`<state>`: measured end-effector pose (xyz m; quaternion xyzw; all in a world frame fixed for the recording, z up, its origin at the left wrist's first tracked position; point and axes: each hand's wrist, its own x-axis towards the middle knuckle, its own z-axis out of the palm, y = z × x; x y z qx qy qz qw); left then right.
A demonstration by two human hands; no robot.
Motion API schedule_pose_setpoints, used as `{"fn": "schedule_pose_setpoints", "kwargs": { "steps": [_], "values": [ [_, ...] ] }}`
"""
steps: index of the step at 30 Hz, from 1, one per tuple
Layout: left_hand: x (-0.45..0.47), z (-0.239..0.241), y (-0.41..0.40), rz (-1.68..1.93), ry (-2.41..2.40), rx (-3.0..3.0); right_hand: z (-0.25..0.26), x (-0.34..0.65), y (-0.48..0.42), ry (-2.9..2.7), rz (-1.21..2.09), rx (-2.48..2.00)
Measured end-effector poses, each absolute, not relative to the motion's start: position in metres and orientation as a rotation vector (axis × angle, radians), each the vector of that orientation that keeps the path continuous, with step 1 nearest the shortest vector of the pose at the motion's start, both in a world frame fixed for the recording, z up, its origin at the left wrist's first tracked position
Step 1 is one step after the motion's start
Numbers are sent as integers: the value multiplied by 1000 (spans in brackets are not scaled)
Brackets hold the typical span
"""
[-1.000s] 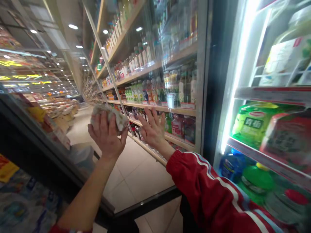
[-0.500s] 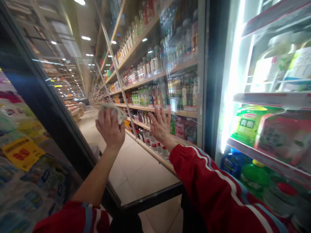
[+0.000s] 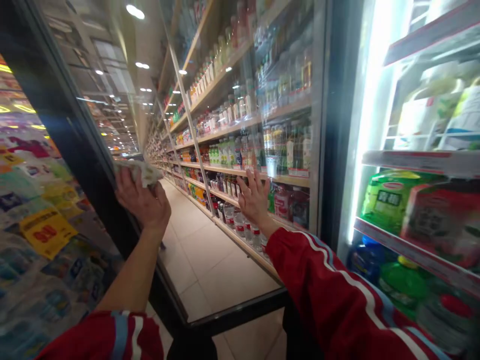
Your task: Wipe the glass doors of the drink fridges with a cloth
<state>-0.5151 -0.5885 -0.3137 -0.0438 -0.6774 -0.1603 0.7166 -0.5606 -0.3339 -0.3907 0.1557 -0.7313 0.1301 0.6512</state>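
A glass door [image 3: 221, 270] in a dark frame stands open in front of me. My left hand [image 3: 144, 200] presses a crumpled pale cloth [image 3: 140, 172] to the glass, beside the frame's left upright. The fingers lie over the cloth and partly cover it. Nearer the middle of the pane, my right hand [image 3: 255, 200] rests against the glass with its fingers spread and nothing in it. Rows of bottles appear in the pane behind both hands; I cannot tell how much of that is reflection.
On the right, a lit cooler shelf [image 3: 408, 160] holds bottles, a green jug [image 3: 386, 202] and a red jug [image 3: 442, 220]. To the left are wrapped bottle packs [image 3: 48, 300] and a yellow price sign [image 3: 47, 232]. Pale floor tiles [image 3: 258, 335] show under the door.
My left hand has slid the cloth leftward across the glass, up to the door frame. The right hand keeps its place on the pane. The whole view has shifted slightly.
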Motion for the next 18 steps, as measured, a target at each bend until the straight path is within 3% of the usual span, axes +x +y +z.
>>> {"fn": "schedule_pose_setpoints", "kwargs": {
  "steps": [12, 18],
  "values": [
    [-542, -322, -526, -115, -1673, -459, -395, -564, -336, -1661, 289, 331],
    [-523, -302, -567, -103, -1607, -291, -395, -563, -334, -1694, 315, 338]
  ]
}}
